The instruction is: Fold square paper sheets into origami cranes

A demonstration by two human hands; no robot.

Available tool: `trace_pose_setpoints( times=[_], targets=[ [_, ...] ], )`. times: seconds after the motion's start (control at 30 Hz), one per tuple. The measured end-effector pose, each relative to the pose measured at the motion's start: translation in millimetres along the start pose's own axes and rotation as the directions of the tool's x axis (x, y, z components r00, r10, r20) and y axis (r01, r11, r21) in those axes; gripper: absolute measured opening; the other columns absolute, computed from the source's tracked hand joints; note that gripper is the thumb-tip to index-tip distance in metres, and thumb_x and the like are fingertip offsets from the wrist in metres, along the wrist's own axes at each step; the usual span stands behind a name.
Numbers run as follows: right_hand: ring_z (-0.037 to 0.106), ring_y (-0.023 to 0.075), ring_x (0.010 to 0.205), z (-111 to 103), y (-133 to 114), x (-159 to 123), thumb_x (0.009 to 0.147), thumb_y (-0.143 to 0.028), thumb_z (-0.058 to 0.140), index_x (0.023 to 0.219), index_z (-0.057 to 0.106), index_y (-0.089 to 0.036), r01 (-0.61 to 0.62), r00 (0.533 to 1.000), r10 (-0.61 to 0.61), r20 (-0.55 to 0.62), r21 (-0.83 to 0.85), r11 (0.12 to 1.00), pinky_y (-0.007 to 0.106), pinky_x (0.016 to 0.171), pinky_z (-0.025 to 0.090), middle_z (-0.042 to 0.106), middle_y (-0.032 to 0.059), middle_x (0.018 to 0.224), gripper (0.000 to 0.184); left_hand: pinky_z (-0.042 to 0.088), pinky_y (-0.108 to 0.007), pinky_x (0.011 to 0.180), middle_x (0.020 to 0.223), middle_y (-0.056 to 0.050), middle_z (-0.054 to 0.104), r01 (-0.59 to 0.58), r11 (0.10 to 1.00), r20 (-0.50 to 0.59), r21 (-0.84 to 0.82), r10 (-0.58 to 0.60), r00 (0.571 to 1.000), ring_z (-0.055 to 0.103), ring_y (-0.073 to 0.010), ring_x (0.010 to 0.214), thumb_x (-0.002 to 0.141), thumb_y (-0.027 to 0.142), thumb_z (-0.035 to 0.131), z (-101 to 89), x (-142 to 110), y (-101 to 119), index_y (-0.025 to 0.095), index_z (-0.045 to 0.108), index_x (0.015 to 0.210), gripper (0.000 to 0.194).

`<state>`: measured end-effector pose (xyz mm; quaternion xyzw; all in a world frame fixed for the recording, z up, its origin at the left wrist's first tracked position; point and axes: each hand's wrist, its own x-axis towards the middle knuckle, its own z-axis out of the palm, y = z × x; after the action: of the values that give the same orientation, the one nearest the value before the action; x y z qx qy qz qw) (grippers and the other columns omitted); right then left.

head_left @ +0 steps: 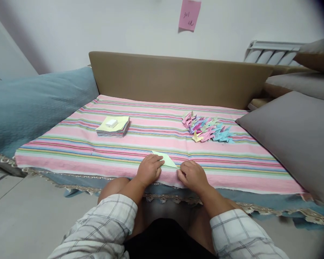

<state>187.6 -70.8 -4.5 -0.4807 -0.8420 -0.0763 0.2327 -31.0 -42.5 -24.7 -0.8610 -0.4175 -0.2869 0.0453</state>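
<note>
A pale green sheet of folded paper (167, 160), slanted and pointed at its ends, lies on the striped cloth close to the front edge. My left hand (149, 169) is closed over its left part, fingertips pressed on the paper and hiding some of it. At the paper's right point sits my right hand (193, 175), its fingers curled in. Whether those fingers pinch the tip is hidden. Farther back to the right lies a cluster of folded paper cranes (206, 127) in pink, purple, green, blue and yellow.
On the left, a stack of square paper (113, 131) carries a small white block (111, 123). Grey cushions (288, 140) bound the right side, a blue covered armrest (43, 104) the left. A brown backrest (172, 77) stands behind, and a pink note (189, 15) hangs on the wall.
</note>
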Motion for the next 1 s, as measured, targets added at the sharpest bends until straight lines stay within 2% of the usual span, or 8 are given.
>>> trace_pose_setpoints(
  times=[0.07, 0.13, 0.2, 0.27, 0.47, 0.6, 0.83, 1.0],
  targets=[
    [0.05, 0.0182, 0.075, 0, -2, 3, 0.086, -0.025, 0.046, 0.07, 0.061, -0.018, -0.022, 0.999, 0.025, -0.046, 0.063, 0.998, 0.031, 0.073, 0.039, 0.059, 0.0054, 0.073, 0.023, 0.043, -0.042, 0.097, 0.113, -0.003, 0.066, -0.004, 1.0, -0.006, 0.001, 0.004, 1.0, 0.057, -0.0221, 0.104, 0.071, 0.011, 0.054, 0.7, 0, 0, 0.024, 0.069, 0.099, 0.035],
    [0.052, 0.0188, 0.086, 5, -4, 7, 0.086, -0.024, 0.046, 0.083, 0.063, -0.017, 0.01, 0.998, 0.001, -0.07, 0.155, 0.988, 0.032, 0.081, 0.04, 0.063, 0.0067, 0.086, 0.019, 0.043, -0.042, 0.097, 0.113, -0.003, 0.066, -0.015, 1.0, -0.02, -0.001, 0.015, 1.0, 0.057, -0.0219, 0.104, 0.071, 0.011, 0.053, 1.8, -1, -1, 0.024, 0.069, 0.1, 0.035],
    [0.051, 0.0202, 0.099, 12, -8, 11, 0.086, -0.024, 0.049, 0.1, 0.062, -0.017, 0.066, 0.997, -0.055, -0.055, 0.207, 0.976, 0.034, 0.089, 0.039, 0.063, 0.0077, 0.105, 0.021, 0.043, -0.042, 0.097, 0.113, -0.004, 0.066, -0.025, 1.0, -0.031, -0.005, 0.025, 0.999, 0.057, -0.0214, 0.104, 0.072, 0.011, 0.053, 2.6, -2, -2, 0.023, 0.068, 0.1, 0.035],
    [0.049, 0.0215, 0.106, 18, -10, 14, 0.085, -0.026, 0.051, 0.109, 0.061, -0.018, 0.083, 0.997, -0.08, -0.022, 0.219, 0.972, 0.036, 0.092, 0.038, 0.061, 0.0075, 0.115, 0.027, 0.041, -0.043, 0.099, 0.114, -0.004, 0.065, -0.023, 1.0, -0.03, -0.008, 0.023, 0.999, 0.056, -0.0211, 0.106, 0.073, 0.011, 0.052, 2.3, -3, -2, 0.023, 0.067, 0.102, 0.035],
    [0.053, 0.0209, 0.1, 22, -15, 19, 0.086, -0.03, 0.051, 0.107, 0.062, -0.019, 0.096, 0.994, -0.104, 0.015, 0.274, 0.957, 0.037, 0.088, 0.041, 0.063, 0.0081, 0.108, 0.026, 0.025, -0.051, 0.107, 0.116, -0.005, 0.062, 0.078, 0.997, -0.043, 0.026, -0.077, 0.996, 0.052, -0.0228, 0.113, 0.072, 0.013, 0.052, -4.0, -3, 2, 0.026, 0.067, 0.1, 0.034],
    [0.055, 0.019, 0.097, 20, -15, 19, 0.089, -0.027, 0.047, 0.109, 0.06, -0.018, 0.137, 0.989, -0.148, 0.003, 0.353, 0.926, 0.035, 0.088, 0.042, 0.065, 0.0072, 0.105, 0.026, 0.024, -0.052, 0.106, 0.111, -0.004, 0.064, 0.209, 0.978, -0.094, 0.028, -0.206, 0.974, 0.053, -0.0229, 0.107, 0.074, 0.017, 0.053, -6.3, -1, 5, 0.027, 0.068, 0.096, 0.029],
    [0.052, 0.0206, 0.102, 29, -13, 23, 0.09, -0.027, 0.044, 0.109, 0.062, -0.02, 0.023, 0.999, -0.015, -0.033, 0.267, 0.963, 0.037, 0.089, 0.04, 0.063, 0.0081, 0.111, 0.027, 0.024, -0.05, 0.106, 0.105, -0.003, 0.068, 0.256, 0.967, -0.082, -0.01, -0.256, 0.963, 0.057, -0.0205, 0.101, 0.081, 0.024, 0.052, -5.5, 1, 5, 0.028, 0.067, 0.098, 0.023],
    [0.052, 0.0202, 0.095, 31, -26, 31, 0.089, -0.033, 0.048, 0.103, 0.064, -0.02, -0.046, 0.998, 0.054, -0.031, 0.222, 0.974, 0.034, 0.085, 0.038, 0.065, 0.0062, 0.101, 0.025, 0.022, -0.05, 0.106, 0.105, -0.003, 0.068, 0.308, 0.951, -0.082, -0.031, -0.31, 0.947, 0.057, -0.0212, 0.102, 0.08, 0.025, 0.054, -4.4, 2, 7, 0.027, 0.066, 0.097, 0.021]
  ],
)
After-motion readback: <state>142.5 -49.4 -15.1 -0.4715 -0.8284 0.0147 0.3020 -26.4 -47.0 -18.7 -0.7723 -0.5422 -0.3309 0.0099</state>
